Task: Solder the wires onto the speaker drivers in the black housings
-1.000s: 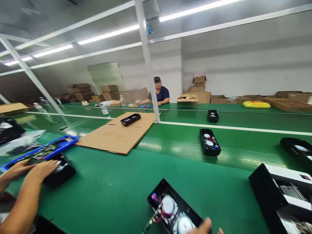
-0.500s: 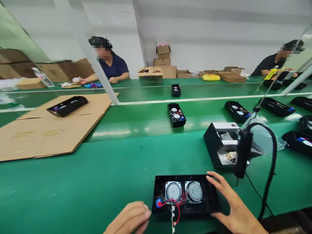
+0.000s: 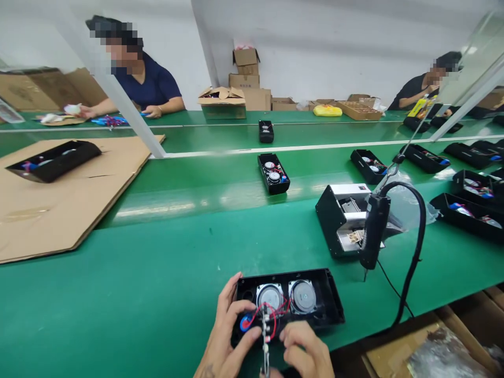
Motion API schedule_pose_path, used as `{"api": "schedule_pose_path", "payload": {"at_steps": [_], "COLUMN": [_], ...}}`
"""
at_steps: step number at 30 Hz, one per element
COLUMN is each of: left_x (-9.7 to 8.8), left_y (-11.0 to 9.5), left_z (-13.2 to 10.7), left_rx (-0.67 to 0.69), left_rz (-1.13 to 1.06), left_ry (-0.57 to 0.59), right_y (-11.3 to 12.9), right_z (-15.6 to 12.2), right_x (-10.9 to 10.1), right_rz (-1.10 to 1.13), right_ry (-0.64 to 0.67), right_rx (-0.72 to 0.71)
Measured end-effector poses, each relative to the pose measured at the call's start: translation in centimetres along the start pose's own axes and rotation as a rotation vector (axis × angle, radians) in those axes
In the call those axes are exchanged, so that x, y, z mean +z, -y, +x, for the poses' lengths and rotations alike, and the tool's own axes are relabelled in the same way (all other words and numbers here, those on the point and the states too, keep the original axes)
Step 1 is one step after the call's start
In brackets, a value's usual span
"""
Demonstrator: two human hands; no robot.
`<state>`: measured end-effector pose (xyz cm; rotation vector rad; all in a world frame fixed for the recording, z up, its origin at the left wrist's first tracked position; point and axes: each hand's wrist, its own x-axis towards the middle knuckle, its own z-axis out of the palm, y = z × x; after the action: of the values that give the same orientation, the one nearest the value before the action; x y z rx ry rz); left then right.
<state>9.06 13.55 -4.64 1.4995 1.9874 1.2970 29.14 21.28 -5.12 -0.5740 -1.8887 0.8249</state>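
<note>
A black speaker housing (image 3: 326, 299) lies on the green bench with its open side up. Two round speakers, the left one (image 3: 270, 298) and the right one (image 3: 304, 296), sit inside, along with a blue cylindrical part (image 3: 245, 323) and red wires. A narrow circuit board (image 3: 265, 341) stands edge-on at the housing's front side. My left hand (image 3: 228, 331) grips the housing's left end, its thumb close to the board. Curled fingers of my right hand (image 3: 307, 349) are beside the board and wires; a fingertip touches the board's lower end, and what they hold is unclear.
A hanging electric screwdriver (image 3: 375, 231) is at right, before a black-and-silver machine (image 3: 342, 215). More housings (image 3: 273, 173) are on the green surface beyond. Cardboard (image 3: 79, 210) lies at left; an open carton (image 3: 417, 352) is low at right. Two people sit opposite.
My left hand has moved onto the housing's left end. My right hand has left its right end and come to the circuit board. The view has shifted, and the housing is slightly tilted.
</note>
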Motion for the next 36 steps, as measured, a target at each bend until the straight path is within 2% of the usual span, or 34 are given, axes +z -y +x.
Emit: {"api": "schedule_pose_path", "payload": {"at_steps": [2, 5, 8, 12, 15, 18, 21, 24, 27, 30, 33, 36], "left_x": [0.8, 1.5, 1.6, 1.4, 1.0, 0.4, -0.1, -0.5, -0.7, -0.7, -1.0, -1.1], "left_y": [-0.4, -1.2, -2.1, -3.0, -3.4, -3.5, -3.2, -3.3, -3.6, -4.0, -4.4, -4.7], "left_z": [-0.7, -1.7, -2.5, -2.7, -2.3, -1.9, -1.4, -0.9, -0.4, 0.1, 0.6, 1.1], "left_rx": [-0.016, -0.021, -0.027, -0.078, -0.097, -0.110, -0.094, 0.052, 0.275, 0.449, 0.507, 0.535], "left_rz": [0.009, 0.027, 0.060, 0.059, 0.027, 0.009, 0.018, 0.085, 0.228, 0.352, 0.448, 0.522], "left_ry": [-0.057, -0.112, -0.116, -0.100, -0.079, -0.075, -0.091, -0.050, 0.026, 0.046, 0.116, 0.197], "right_y": [0.7, 1.5, 1.6, 1.8, 2.3, 2.7, 2.8, 2.9, 3.0, 3.2, 3.3, 3.2], "right_z": [1.4, 3.9, 5.9, 6.5, 6.9, 8.1, 9.5, 9.9, 9.3, 8.7, 8.8, 9.3], "right_x": [-0.5, -2.6, -3.5, -1.7, -0.8, -2.3, -5.3, -7.3, -7.2, -6.1, -5.8, -6.4], "right_rz": [-0.062, -0.160, -0.120, -0.035, -0.025, 0.003, -0.023, -0.212, -0.390, -0.487, -0.533, -0.508], "right_ry": [-0.086, -0.178, -0.079, 0.070, 0.125, 0.161, 0.415, 0.658, 0.731, 0.761, 0.828, 0.966], "right_rx": [0.058, 0.187, 0.306, 0.400, 0.354, 0.225, -0.043, -0.184, -0.245, -0.292, -0.283, -0.173]}}
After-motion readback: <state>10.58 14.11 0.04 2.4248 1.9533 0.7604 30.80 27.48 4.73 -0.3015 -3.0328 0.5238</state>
